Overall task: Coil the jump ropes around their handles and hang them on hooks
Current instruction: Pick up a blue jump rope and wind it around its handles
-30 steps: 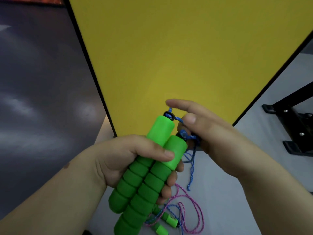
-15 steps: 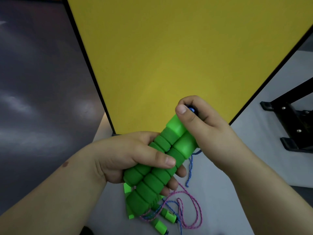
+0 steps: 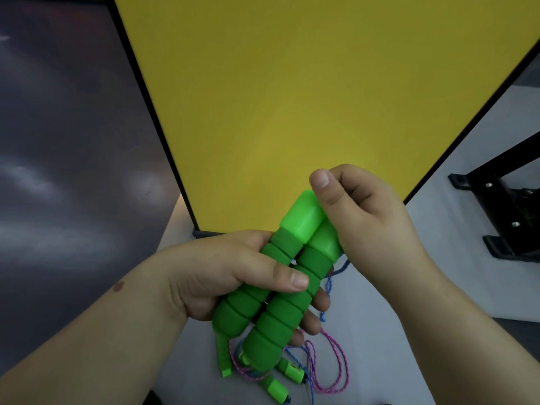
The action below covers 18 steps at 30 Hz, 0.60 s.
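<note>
Your left hand point(image 3: 222, 276) is wrapped around two ribbed green foam jump-rope handles point(image 3: 280, 290) held side by side, thumb pressed across the front of them and fingertips showing past their right edge. No brand, label or writing can be read on either handle, nor anywhere else in view.

Your right hand point(image 3: 362, 217) is curled over the smooth lighter-green upper ends of the same pair, thumb upright against the top of the handle nearer your left hand; whether it also pinches the cord there you cannot tell. A thin blue braided cord point(image 3: 330, 285) drops from under that hand, just right of the held handles.

Below the held handles, on the pale grey floor point(image 3: 455, 282), lies a loose tangle: one pink-and-white speckled cord point(image 3: 336, 363) in open loops, blue cord mixed through it, and several smaller bright green plastic handle pieces point(image 3: 289, 369), their count unclear because the held handles cover part of the pile.

Beyond the held handles stands one large yellow panel with a black frame point(image 3: 292, 97). To the right of them, farther off, sits a black metal stand foot with bolts point(image 3: 502, 217). To the left is a dark glossy floor area point(image 3: 64, 159).
</note>
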Motion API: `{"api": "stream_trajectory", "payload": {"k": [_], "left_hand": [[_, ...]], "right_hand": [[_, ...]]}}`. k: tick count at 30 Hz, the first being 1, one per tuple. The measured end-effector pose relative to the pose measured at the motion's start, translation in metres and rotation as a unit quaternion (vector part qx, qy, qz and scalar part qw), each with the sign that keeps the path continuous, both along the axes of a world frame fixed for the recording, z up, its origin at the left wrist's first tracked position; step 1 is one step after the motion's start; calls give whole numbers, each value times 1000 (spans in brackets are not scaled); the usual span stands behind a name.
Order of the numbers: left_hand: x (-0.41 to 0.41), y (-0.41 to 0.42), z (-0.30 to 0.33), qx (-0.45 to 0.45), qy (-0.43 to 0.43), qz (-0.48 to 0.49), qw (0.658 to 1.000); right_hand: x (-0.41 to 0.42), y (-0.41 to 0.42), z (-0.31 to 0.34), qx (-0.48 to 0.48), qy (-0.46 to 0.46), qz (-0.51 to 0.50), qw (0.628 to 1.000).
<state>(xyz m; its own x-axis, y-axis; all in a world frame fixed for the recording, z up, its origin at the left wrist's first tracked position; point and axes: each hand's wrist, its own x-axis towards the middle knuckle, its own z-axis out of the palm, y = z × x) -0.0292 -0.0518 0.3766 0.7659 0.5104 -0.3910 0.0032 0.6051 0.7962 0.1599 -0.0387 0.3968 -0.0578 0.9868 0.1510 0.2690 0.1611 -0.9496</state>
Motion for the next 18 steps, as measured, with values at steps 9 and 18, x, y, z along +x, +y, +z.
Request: {"api": "stream_trajectory", "payload": {"k": [9,18], "left_hand": [[-7,3,4,20,98,-8,995],[23,-12,-7,632,500,76,587]], "right_hand": [[3,-2,-2,-83,43,160,983],[6,12,-10,-137,89,-144,976]]}}
